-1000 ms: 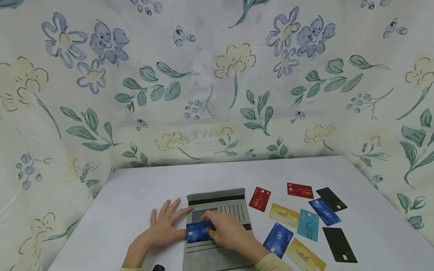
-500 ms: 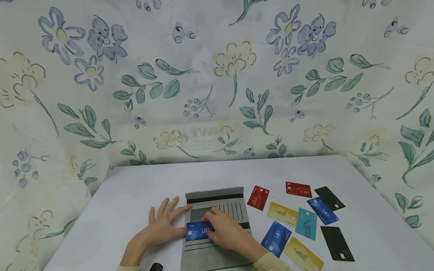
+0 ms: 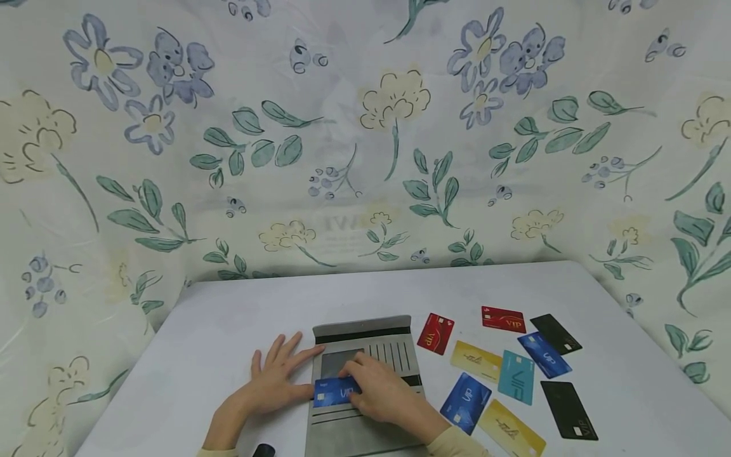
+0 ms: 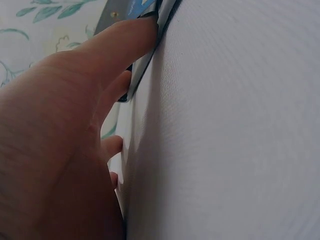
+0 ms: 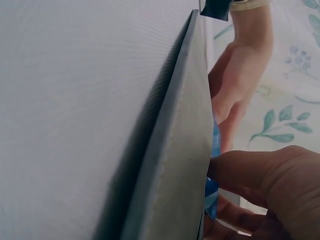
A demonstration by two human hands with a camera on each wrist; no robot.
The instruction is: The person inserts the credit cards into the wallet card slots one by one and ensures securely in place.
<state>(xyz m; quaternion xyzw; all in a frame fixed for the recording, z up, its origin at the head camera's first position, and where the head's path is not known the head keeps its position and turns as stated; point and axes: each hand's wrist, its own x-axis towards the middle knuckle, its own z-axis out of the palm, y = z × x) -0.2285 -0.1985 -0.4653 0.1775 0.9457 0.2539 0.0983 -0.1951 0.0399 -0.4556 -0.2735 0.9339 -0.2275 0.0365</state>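
A grey card wallet (image 3: pixel 360 435) lies opened flat on the white table, with a dark stripe near its far edge and rows of slots. Across its left half sits a blue VIP card (image 3: pixel 330 393), its lower edge along a slot line. My right hand (image 3: pixel 385 390) pinches the card's right end between thumb and fingers. With fingers spread, my left hand (image 3: pixel 274 384) rests at the wallet's left side, thumb and index finger touching its edge. In the right wrist view, the right thumb (image 5: pixel 245 167) presses by the blue card, mostly hidden behind the wallet's edge.
Right of the wallet lie several loose cards, among them a red card (image 3: pixel 436 334), a gold card (image 3: pixel 511 428), a teal card (image 3: pixel 516 377) and a black card (image 3: pixel 568 410). A small black object (image 3: pixel 264 450) sits at the near edge. A floral curtain (image 3: pixel 365 139) hangs behind the table.
The blue card has slid slightly toward the near side of the wallet, with the right hand still pinching it. My left hand stays in place. The view has shifted a little.
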